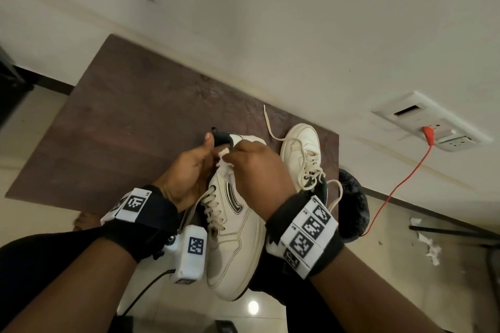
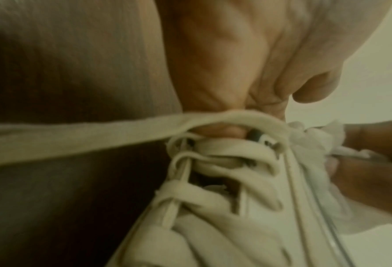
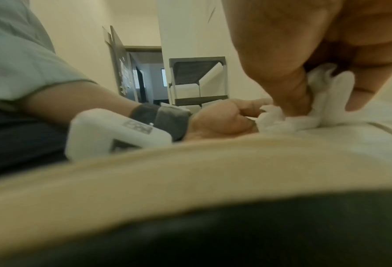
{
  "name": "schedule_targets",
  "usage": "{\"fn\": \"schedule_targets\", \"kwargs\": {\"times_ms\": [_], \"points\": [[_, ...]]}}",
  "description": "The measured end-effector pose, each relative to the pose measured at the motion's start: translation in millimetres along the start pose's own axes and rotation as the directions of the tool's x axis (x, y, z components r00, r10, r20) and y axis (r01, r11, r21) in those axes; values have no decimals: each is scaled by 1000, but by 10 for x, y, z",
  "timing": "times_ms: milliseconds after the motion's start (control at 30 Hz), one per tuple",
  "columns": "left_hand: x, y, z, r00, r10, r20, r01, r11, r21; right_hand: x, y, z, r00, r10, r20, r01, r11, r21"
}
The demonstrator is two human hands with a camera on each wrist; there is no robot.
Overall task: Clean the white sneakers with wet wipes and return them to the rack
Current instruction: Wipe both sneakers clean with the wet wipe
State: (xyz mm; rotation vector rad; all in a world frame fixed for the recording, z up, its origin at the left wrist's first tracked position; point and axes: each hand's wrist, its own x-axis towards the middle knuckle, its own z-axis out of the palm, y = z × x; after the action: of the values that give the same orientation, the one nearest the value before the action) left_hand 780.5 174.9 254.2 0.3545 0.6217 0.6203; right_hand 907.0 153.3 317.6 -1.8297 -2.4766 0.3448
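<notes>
My left hand grips the ankle end of a white sneaker, which is tilted with its toe toward me above my lap. My right hand pinches a crumpled white wet wipe and presses it on the sneaker's upper side near the collar. In the left wrist view the laces fill the frame, with the wipe at the right. The right wrist view shows the wipe bunched under my fingers on the shoe. The second white sneaker stands on the brown table, laces loose.
A black bin with a bag liner stands right of the table by the wall. Used white wipes lie on the floor at the far right. An orange cable runs from a wall socket. A grey shelf rack stands behind me.
</notes>
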Motion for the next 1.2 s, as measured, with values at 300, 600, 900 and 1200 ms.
{"fn": "schedule_targets", "kwargs": {"times_ms": [300, 600, 900, 1200], "points": [[53, -56, 4, 999, 6, -35, -5, 1000, 19, -152, 90, 34, 998, -61, 22, 60, 997, 43], [72, -60, -28, 996, 52, -72, -42, 989, 145, -245, 105, 36, 999, -38, 4, 37, 996, 83], [86, -74, 7, 992, 89, -87, -60, 955, 292, -8, 325, 6, 995, 74, -70, -75, 997, -2], [123, -90, -35, 986, 139, -91, -101, 936, 337, -138, 341, -68, 1000, -2, -2, 2, 997, 74]]}}
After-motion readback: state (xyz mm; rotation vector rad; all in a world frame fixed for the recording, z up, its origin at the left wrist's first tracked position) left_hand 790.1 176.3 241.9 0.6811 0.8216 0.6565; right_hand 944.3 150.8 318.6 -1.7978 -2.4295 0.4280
